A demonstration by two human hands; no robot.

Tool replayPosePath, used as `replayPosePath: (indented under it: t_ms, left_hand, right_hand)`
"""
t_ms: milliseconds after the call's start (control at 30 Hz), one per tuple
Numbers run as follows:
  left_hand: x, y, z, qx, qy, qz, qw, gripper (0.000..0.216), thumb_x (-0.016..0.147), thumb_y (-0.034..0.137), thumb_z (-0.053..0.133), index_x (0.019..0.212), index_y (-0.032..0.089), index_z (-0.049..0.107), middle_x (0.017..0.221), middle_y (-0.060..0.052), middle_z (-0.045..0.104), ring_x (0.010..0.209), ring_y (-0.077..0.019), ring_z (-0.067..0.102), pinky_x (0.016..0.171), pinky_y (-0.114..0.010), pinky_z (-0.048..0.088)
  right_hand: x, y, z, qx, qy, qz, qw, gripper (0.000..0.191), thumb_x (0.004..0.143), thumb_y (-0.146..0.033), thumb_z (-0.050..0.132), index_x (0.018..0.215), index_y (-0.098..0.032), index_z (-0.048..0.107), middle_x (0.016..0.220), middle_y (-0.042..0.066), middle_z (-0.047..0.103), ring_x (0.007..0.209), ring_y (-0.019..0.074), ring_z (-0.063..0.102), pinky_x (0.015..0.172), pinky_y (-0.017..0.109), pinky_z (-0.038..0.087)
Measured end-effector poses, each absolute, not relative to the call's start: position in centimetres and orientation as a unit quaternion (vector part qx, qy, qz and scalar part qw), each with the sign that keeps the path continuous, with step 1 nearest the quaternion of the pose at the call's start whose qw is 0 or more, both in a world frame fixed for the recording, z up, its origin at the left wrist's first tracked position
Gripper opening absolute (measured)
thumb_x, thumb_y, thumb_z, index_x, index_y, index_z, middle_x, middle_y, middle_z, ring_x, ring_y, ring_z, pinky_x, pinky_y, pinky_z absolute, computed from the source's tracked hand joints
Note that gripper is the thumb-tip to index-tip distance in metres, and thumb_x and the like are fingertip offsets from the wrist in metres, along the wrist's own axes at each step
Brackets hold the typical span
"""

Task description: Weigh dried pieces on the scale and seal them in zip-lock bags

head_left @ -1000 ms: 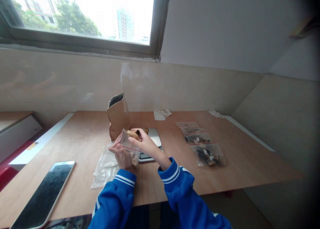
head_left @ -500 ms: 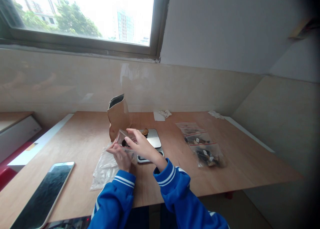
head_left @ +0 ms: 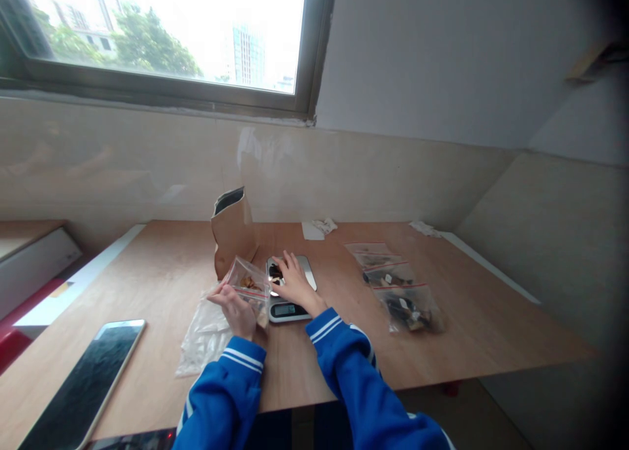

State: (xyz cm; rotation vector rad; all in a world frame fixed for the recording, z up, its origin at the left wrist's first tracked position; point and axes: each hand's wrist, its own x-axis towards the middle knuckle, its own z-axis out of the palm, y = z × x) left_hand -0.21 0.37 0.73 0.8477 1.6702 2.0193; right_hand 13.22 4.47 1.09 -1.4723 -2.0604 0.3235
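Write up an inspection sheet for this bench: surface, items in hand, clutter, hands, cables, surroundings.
Surface: wooden table.
Items in hand: small zip bag with brown pieces; digital scale carrying dark pieces.
Clutter: open kraft pouch standing; empty bags; filled bags; phone; paper scraps.
Hands: left hand holds the zip bag; right hand rests on the scale.
Cables: nothing seen.
Surroundings: window, tiled wall.

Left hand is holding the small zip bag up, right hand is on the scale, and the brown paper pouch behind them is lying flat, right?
Not quite. The head view shows the brown paper pouch standing upright, open at the top. The rest holds: left hand holds the small zip bag, right hand on the scale.
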Motion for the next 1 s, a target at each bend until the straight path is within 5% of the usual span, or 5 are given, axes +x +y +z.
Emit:
replayPosePath:
  t_ms: [267,467,733,1000]
  left_hand:
    - [-0.5,0.6,0.0,0.306,0.592,0.72,0.193,0.028,0.093,0.043,0.031,0.105,0.019,0.036,0.102,-0.01,0.053,0.094,-0.0212,0.055,0.087,-0.041,0.045]
    - [-0.5,0.6,-0.1,0.305,0.587,0.722,0.203,0.029,0.093,0.043,0.031,0.107,0.018,0.036,0.102,-0.011,0.053,0.094,-0.0222,0.056,0.086,-0.042,0.046]
    - [-0.5,0.8,-0.2,0.307,0.584,0.723,0.204,0.03,0.092,0.043,0.032,0.106,0.017,0.035,0.104,-0.012,0.052,0.094,-0.0228,0.055,0.087,-0.045,0.046]
    - [-0.2,0.3,0.5,0.305,0.586,0.722,0.206,0.031,0.093,0.045,0.031,0.106,0.017,0.037,0.108,-0.014,0.051,0.099,-0.0232,0.055,0.09,-0.045,0.045]
  right_hand:
    - [12.9,4.9,0.6,-0.565,-0.766,0.059,0.301,0.023,0.084,-0.024,0.055,0.105,-0.019,0.061,0.114,0.013,0.057,0.106,0.0277,0.051,0.092,0.042,0.044]
    - [13.9,5.3,0.3,-0.568,-0.75,0.057,0.335,0.025,0.082,-0.01,0.047,0.105,-0.017,0.058,0.107,0.012,0.056,0.101,0.027,0.052,0.09,0.041,0.044]
    - [12.9,3.7,4.9,-0.543,-0.632,0.198,0.515,0.019,0.089,-0.035,0.048,0.095,-0.018,0.056,0.092,0.008,0.063,0.087,0.0209,0.06,0.079,0.032,0.047]
    - [9.2,1.2,9.9,-0.426,-0.709,0.337,0.451,0.024,0.089,-0.038,0.051,0.095,-0.017,0.062,0.096,0.005,0.066,0.091,0.0168,0.061,0.08,0.027,0.046]
